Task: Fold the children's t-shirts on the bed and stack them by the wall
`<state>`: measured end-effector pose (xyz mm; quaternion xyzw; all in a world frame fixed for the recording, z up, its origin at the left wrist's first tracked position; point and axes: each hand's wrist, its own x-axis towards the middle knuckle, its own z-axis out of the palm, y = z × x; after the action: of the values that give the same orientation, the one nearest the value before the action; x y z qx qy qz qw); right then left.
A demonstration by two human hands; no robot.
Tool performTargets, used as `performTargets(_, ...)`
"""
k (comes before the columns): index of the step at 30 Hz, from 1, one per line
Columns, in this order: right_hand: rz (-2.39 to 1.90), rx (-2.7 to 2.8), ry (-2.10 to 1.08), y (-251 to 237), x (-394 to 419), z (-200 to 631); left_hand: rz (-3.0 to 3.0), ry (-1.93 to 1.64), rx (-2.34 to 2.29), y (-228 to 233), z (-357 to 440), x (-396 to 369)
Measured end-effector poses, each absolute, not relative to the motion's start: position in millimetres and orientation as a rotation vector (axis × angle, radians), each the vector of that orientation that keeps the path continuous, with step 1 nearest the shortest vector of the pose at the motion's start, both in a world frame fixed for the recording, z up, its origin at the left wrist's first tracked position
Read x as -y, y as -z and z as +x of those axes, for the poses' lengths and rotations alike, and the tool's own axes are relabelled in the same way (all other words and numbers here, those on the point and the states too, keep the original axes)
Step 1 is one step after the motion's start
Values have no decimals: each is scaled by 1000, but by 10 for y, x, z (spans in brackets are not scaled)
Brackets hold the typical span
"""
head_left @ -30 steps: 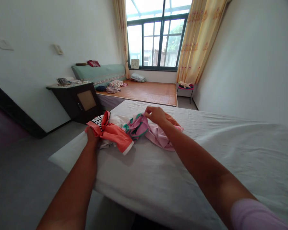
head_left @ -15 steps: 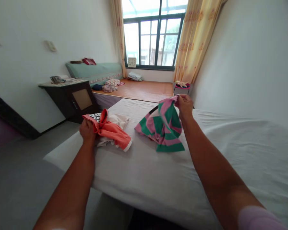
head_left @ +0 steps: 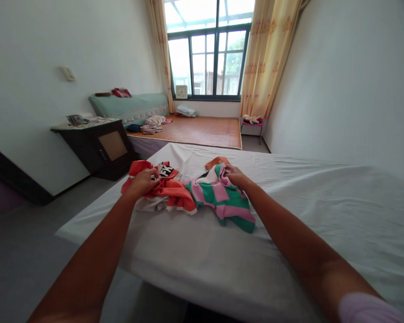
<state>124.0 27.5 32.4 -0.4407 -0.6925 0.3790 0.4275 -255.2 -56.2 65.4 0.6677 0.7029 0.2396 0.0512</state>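
Observation:
A crumpled coral-red garment with a black-and-white lettered patch lies on the white-sheeted bed. My left hand is closed on its upper left part, the fingertips partly hidden in the folds. Under it shows an off-white cloth. To the right, touching the coral garment, is a green-and-pink patterned garment. My right hand pinches its upper edge, while the lower part rests bunched on the sheet. Behind it an orange piece of cloth sticks out; I cannot tell whether it is separate.
Beyond the bed stands a second bed with a brown mat and several clothes. A dark cabinet is at the left. At the back right is a small stool near the curtain, and a white wall runs along the right.
My left hand has moved right with the coral garment, which now spreads against the patterned one. My right hand has come down and left, lowering the patterned garment. The orange cloth now shows.

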Motion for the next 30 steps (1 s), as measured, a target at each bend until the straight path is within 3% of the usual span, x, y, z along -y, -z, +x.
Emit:
performTargets(4,-947,1560,-1089,-770,-234,903,1870,-1293,-1760,-1118,-2248,447)
performTargets(7,-775,1538,-902,-1172,-117,619,1499,-1912,-1338,-1475,-1890,337)
performTargets(10,-635,1596,-710,-1401,-31,421,1513,-2067,-1104,-1644,-1590,288)
performTargets(13,-619,1876,-673,-1318,-66,479,1776,-1735,-1273,-1548,-1686,351)
performTargets(16,-838,2130,-649,-994,-179,762,2017,-1153,-1699,-1272,-2201,509)
performTargets(19,-1094,2028,-677,-659,-251,1023,2035,-526,-1927,-932,-2693,689)
performTargets(25,-1051,1975,-751,-491,-123,1013,2145,-162,-2398,-513,-2636,896)
performTargets(30,-1104,2067,-592,-612,48,1005,2091,-254,-2587,-814,-2625,959)
